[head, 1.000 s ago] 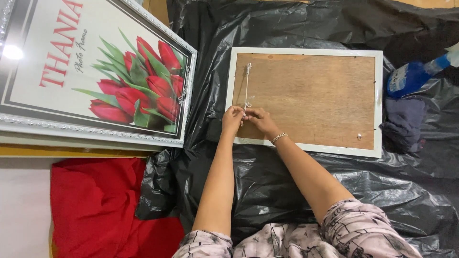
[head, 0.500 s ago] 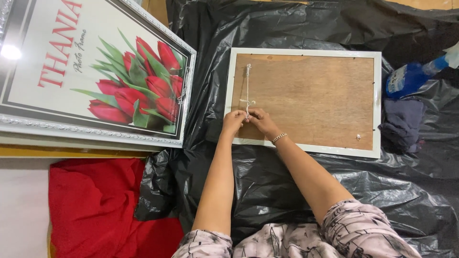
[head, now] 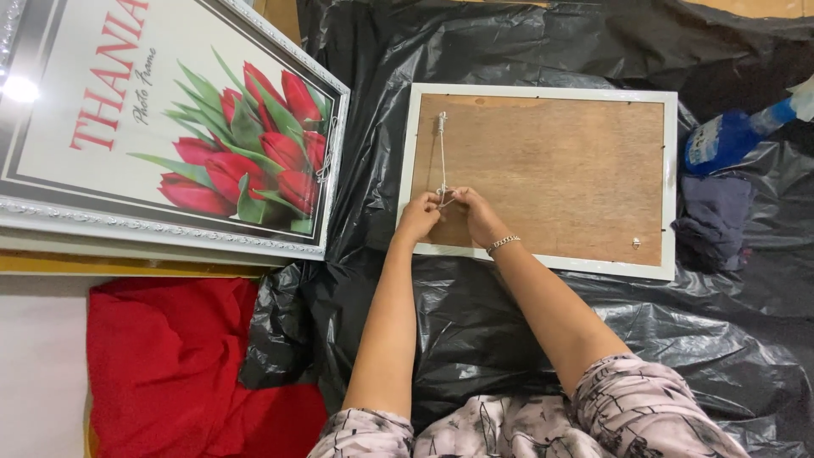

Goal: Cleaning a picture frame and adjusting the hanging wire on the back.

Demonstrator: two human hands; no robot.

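A white picture frame lies face down on black plastic sheeting, its brown wooden backing board showing. A thin white hanging cord runs along the board's left side from a small fastener near the top. My left hand and my right hand meet at the cord's lower end, near the frame's bottom left corner, and both pinch the cord between the fingertips. A bracelet sits on my right wrist.
A large silver-framed print of red tulips lies at the left. Red cloth is at the lower left. A blue spray bottle and a dark cloth lie right of the frame. Black plastic sheeting covers the floor.
Both hands stay at the cord's lower end; the fingers have shifted slightly while working it. The frame has not moved.
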